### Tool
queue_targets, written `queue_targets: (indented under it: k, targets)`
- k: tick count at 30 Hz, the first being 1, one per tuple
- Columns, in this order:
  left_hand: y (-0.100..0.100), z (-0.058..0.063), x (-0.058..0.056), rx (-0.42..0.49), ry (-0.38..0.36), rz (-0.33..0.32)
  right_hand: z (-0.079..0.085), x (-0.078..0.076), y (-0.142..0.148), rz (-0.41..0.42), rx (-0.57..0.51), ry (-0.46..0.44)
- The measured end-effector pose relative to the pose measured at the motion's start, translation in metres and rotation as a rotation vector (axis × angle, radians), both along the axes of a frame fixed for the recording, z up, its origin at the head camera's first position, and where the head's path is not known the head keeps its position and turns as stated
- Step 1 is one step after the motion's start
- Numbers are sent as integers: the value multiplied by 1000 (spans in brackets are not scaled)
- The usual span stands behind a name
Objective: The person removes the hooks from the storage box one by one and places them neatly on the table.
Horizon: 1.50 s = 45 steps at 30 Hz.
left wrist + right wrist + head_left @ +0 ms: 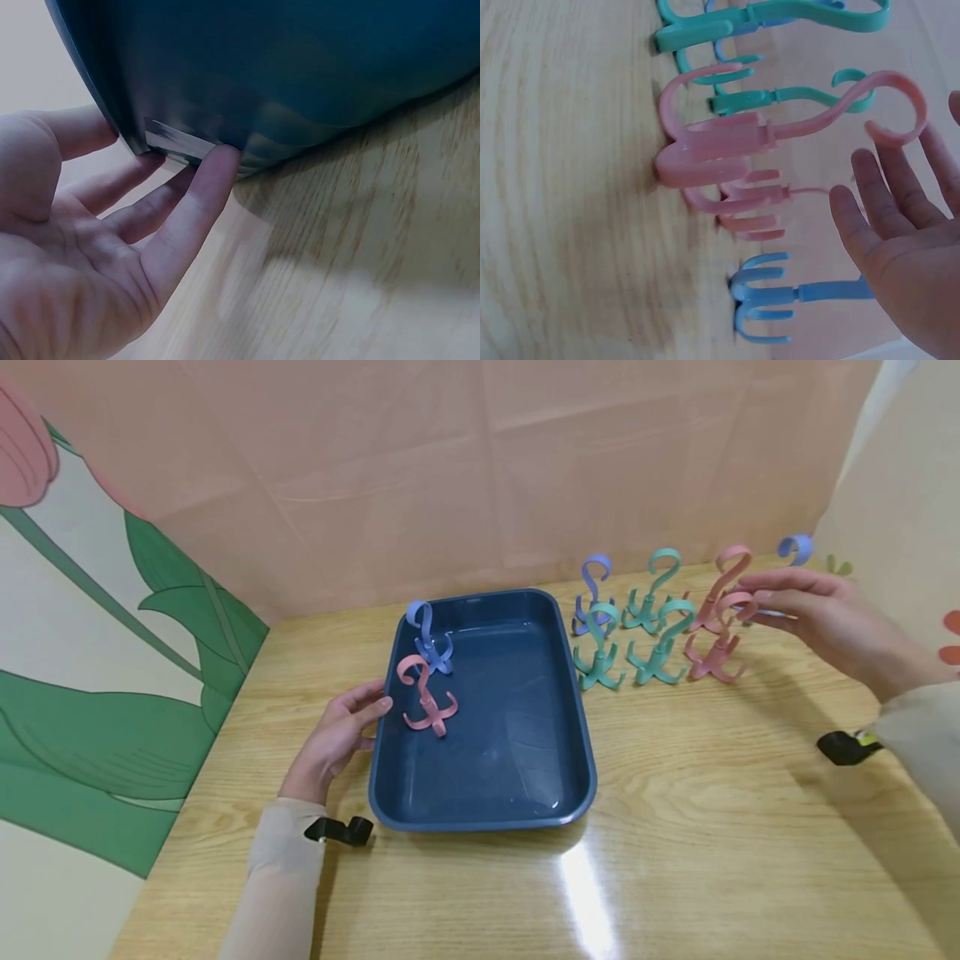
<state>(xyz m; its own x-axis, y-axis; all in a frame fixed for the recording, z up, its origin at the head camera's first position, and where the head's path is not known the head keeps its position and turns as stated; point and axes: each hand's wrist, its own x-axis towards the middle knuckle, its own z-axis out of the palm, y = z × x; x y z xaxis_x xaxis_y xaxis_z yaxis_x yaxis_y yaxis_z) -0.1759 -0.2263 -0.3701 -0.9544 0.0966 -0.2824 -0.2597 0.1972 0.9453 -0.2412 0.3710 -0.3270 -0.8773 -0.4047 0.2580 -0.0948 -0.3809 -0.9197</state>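
One wooden table (712,835), dark-blue tray (510,718) on it.
My left hand (337,735) grips the tray's left rim; my right hand (832,618), fingers relaxed, is beside seven hooks (715,662) right of the tray. Inside the tray, at left: blue hook (433,657) far, pink hook (432,717) near.

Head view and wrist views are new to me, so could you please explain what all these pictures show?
There is no robot here: you see a person's left hand and right hand, both bare. The large picture comes from a camera worn on the head; the others, from one on each wrist. On the table sit a tray with two hooks inside and, to its right, seven more. The left hand holds the tray's edge. The right hand is beside a pink hook; whether it touches it is unclear.
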Motion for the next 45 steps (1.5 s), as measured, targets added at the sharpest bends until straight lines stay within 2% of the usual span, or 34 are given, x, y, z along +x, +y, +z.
queue_targets:
  k: [5, 11, 17, 25, 30, 35, 45]
  targets:
    - [0, 0, -1, -11, -2, -1, 14, 5, -11, -100, -22, 11]
    - [0, 1, 0, -9, 1, 0, 38, 19, -40, -237, -54, 4]
    - [0, -1, -1, -7, 4, 2, 53, 31, -78, -306, -83, 39]
    - [-1, -4, -3, -20, -5, 5, 62, 46, -127, -275, -17, 49]
    - [-1, -4, -3, -23, 3, 3, 66, 54, -156, -223, 28, 58]
    - [-1, -4, -3, -18, 5, 9, 69, 55, -186, -148, 17, 82]
    - [1, -4, -6, -26, -5, 6, 62, 50, -231, -96, 91, 71]
